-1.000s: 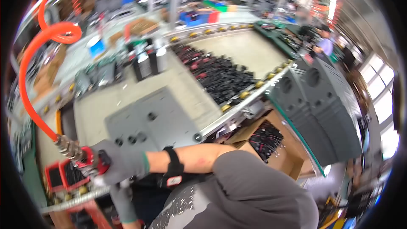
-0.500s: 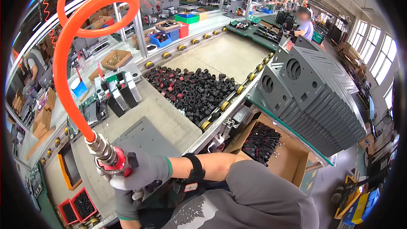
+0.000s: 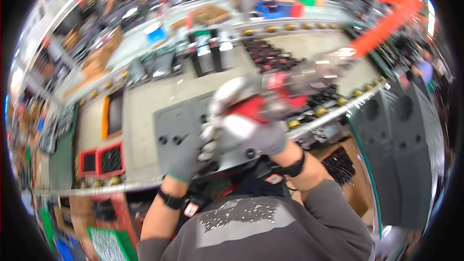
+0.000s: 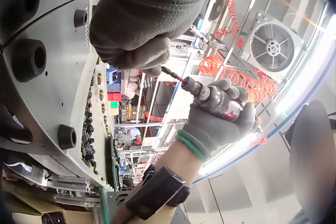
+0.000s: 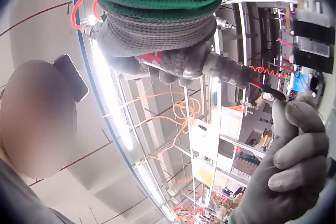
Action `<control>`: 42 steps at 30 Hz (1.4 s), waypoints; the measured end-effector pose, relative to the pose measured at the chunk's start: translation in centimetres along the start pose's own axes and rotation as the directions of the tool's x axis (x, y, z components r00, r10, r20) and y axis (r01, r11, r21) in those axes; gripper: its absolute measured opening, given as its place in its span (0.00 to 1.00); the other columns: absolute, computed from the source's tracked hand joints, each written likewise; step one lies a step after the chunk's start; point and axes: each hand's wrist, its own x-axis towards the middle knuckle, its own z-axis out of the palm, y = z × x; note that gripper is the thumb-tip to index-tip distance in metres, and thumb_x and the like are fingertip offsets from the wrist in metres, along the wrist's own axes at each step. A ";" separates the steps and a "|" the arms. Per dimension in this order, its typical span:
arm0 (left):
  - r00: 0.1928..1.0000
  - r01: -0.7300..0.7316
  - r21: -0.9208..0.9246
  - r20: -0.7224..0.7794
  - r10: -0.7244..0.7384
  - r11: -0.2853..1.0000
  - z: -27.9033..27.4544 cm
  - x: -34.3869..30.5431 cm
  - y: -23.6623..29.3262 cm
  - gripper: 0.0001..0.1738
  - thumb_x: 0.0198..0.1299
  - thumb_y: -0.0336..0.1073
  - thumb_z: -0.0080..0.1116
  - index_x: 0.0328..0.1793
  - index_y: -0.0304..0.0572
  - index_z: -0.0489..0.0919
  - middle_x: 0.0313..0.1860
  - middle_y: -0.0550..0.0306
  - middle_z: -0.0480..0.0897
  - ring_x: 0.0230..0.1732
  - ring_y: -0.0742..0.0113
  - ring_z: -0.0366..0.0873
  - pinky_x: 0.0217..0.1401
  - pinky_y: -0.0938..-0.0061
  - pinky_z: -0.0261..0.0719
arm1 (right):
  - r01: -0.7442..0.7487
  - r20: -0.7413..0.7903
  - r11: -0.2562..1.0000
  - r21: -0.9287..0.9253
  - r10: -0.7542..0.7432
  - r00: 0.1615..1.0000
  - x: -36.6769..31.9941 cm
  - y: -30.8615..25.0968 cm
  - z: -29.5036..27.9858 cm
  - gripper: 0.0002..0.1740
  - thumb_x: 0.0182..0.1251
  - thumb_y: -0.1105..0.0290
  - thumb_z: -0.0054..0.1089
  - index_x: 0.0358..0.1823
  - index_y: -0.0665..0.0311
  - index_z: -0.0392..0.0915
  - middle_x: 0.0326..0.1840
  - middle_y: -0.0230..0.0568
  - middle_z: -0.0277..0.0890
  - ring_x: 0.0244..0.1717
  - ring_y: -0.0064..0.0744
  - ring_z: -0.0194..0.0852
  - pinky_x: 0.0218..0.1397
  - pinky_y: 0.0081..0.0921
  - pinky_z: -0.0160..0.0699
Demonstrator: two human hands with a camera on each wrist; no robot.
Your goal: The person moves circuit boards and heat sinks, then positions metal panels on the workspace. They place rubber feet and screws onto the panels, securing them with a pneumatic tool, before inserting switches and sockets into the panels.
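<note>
My right hand point(image 3: 270, 135), in a grey glove, grips a red-and-silver air screwdriver point(image 3: 279, 97), blurred in the head view. An orange hose point(image 3: 382, 29) runs from its back end. Opposite it, my gloved left hand point(image 3: 188, 154) has curled fingers. In the right wrist view, the thumb and forefinger of the left hand point(image 5: 294, 150) pinch the tip of the screwdriver bit point(image 5: 268, 88); any screw there is hidden by the fingers. Both hands are above a flat grey panel point(image 3: 179, 116) with black round feet point(image 4: 29, 60) standing on it.
Black and red small parts point(image 3: 270, 55) lie heaped beyond the panel. Two red bins point(image 3: 124, 157) of dark pieces stand at the left. Grey housings point(image 3: 401, 159) are stacked at the right, beside a cardboard box point(image 3: 365, 195) of cables. Black-and-white units point(image 3: 205, 60) stand behind the panel.
The screwdriver and hose have swung from the left across to the right, and the tool's back end now points up right. My left hand has come out from beneath the right hand. The head view has turned.
</note>
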 end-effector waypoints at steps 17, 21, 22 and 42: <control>0.994 0.104 -0.145 -0.028 -0.109 0.984 -0.1 2.6 -0.7 0.13 0.78 0.44 0.44 0.54 0.42 0.72 0.33 0.65 0.72 0.22 0.83 0.61 0.15 0.89 0.58 | 0.200 0.142 0.925 -0.322 -0.162 0.977 1.2 0.7 -1.4 0.18 0.55 0.85 0.54 0.48 0.67 0.71 0.39 0.47 0.77 0.36 0.33 0.77 0.44 0.36 0.82; 0.990 0.118 -0.160 -0.059 -0.129 0.980 -0.4 3.5 -0.6 0.08 0.76 0.35 0.41 0.50 0.42 0.71 0.32 0.64 0.72 0.22 0.83 0.62 0.14 0.89 0.58 | 0.217 0.194 0.901 -0.376 -0.153 0.969 1.4 0.8 -1.9 0.17 0.58 0.83 0.56 0.49 0.66 0.71 0.40 0.47 0.76 0.37 0.32 0.77 0.46 0.36 0.82; 0.988 0.128 -0.173 -0.060 -0.141 0.976 -0.5 3.7 -0.6 0.07 0.75 0.32 0.40 0.48 0.42 0.70 0.32 0.64 0.72 0.22 0.83 0.63 0.14 0.88 0.57 | 0.222 0.196 0.905 -0.364 -0.159 0.968 1.4 0.9 -1.8 0.17 0.58 0.83 0.56 0.49 0.66 0.71 0.40 0.46 0.76 0.38 0.31 0.77 0.46 0.35 0.82; 0.912 0.343 0.928 -0.294 0.285 -0.143 -2.7 5.3 5.6 0.30 0.56 0.58 0.65 0.56 0.45 0.81 0.40 0.49 0.87 0.41 0.55 0.87 0.45 0.64 0.81 | 0.242 0.137 0.888 -0.391 -0.204 0.969 5.0 -0.3 -4.0 0.15 0.55 0.84 0.54 0.45 0.68 0.71 0.37 0.46 0.78 0.33 0.32 0.79 0.43 0.35 0.85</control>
